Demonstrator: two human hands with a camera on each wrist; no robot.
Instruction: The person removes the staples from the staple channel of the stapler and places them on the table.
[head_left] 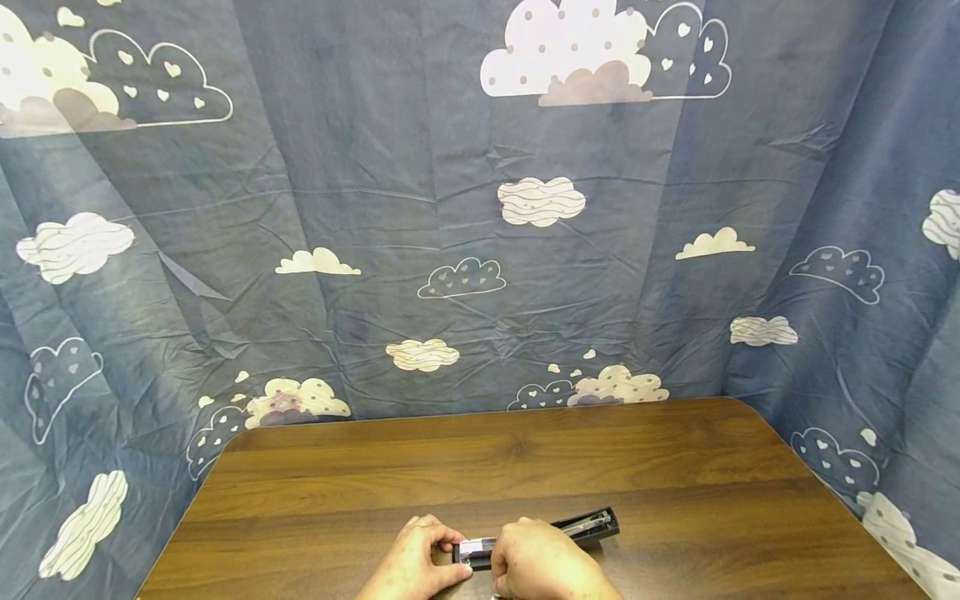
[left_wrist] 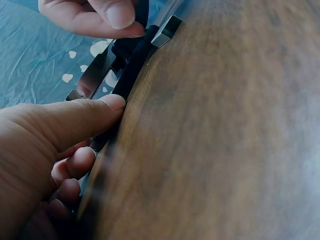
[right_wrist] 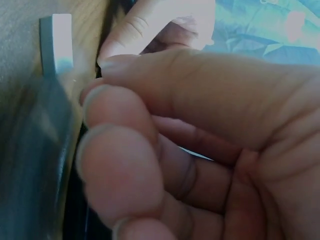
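Observation:
A black stapler lies opened out on the wooden table, its long top arm swung out to the right. My left hand grips its left end between thumb and fingers. Over the middle is my right hand, fingers curled in and thumb tip against the index finger, right at the stapler's body. What sits between those tips is hidden. A short silver strip of staples rests on the table close beside the stapler; it also shows in the right wrist view, as a pale block.
The wooden table has rounded far corners. A blue-grey curtain printed with clouds hangs behind it and along both sides.

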